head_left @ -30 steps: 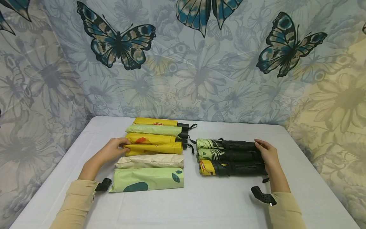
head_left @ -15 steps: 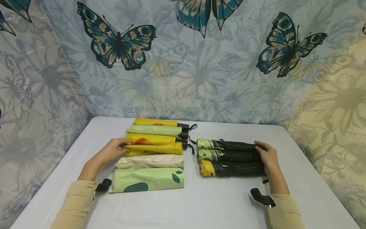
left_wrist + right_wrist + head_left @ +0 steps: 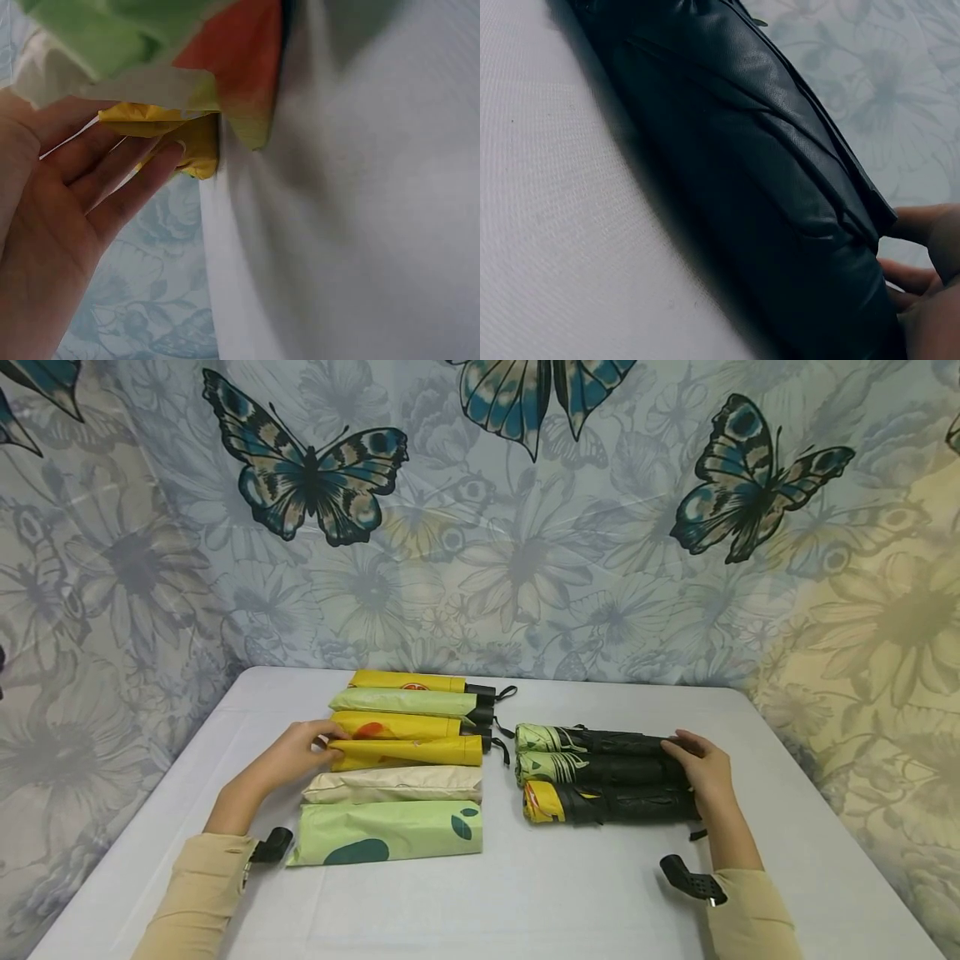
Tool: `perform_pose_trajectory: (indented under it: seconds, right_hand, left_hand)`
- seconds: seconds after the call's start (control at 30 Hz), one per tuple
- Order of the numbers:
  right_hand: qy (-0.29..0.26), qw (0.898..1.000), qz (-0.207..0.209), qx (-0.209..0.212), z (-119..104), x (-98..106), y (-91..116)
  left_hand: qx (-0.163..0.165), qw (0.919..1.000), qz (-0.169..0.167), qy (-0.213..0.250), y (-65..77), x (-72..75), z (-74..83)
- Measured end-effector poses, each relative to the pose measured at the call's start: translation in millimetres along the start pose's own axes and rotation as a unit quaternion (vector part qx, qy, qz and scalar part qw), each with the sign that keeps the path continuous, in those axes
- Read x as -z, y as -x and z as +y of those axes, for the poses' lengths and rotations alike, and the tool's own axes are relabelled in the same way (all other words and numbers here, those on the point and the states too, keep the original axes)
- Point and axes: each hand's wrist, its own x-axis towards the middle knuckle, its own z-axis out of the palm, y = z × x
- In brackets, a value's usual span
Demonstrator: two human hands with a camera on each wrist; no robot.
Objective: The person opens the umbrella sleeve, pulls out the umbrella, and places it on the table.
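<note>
In the head view, my left hand [image 3: 298, 752] is at the left end of a yellow umbrella sleeve [image 3: 420, 752], pinching its edge between thumb and fingers. In the left wrist view, yellow cloth [image 3: 199, 150] shows at the fingertips. The sleeve lies over a yellow umbrella [image 3: 420, 725] with a black handle. To the right, my right hand [image 3: 705, 768] touches the right end of the farthest of three rolled black umbrellas [image 3: 622, 742], its fingers loosely bent. Black folded fabric [image 3: 742, 165] fills the right wrist view, with fingertips beyond its edge.
In front of the yellow sleeve lie a cream sleeve [image 3: 393, 783] and a light green sleeve [image 3: 405, 833] with dark leaf shapes. Behind are a green umbrella [image 3: 405, 700] and another yellow umbrella [image 3: 405, 680]. All rest on a white table [image 3: 495, 910] before a butterfly-print backdrop [image 3: 525, 568].
The front yellow sleeve has shifted slightly to the right at its right end. My right hand's fingers have shifted a little at the umbrella's end; my left hand stays almost in place.
</note>
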Motion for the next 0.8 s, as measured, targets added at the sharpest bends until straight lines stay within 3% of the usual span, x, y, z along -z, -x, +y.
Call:
perform_pose_trajectory:
  seconds: [0.27, 0.37, 0.53, 0.8]
  right_hand:
    - [-0.005, 0.998, 0.051, 0.028, -9.5, -6.3, 2.0]
    - [-0.039, 0.997, 0.061, 0.041, -17.7, -10.3, 4.9]
    - [-0.117, 0.992, 0.036, 0.035, -38.1, -21.0, 12.4]
    - [-0.16, 0.985, -0.021, 0.051, -64.5, -47.9, 25.7]
  left_hand:
    - [-0.012, 0.9997, 0.019, 0.0, -1.3, 7.8, 13.2]
    - [-0.012, 0.9991, 0.041, -0.004, -5.7, 11.7, 15.9]
    - [0.001, 0.9971, 0.074, -0.019, -10.7, 16.4, 15.1]
    - [0.035, 0.9976, 0.053, -0.028, -11.8, 10.7, 7.6]
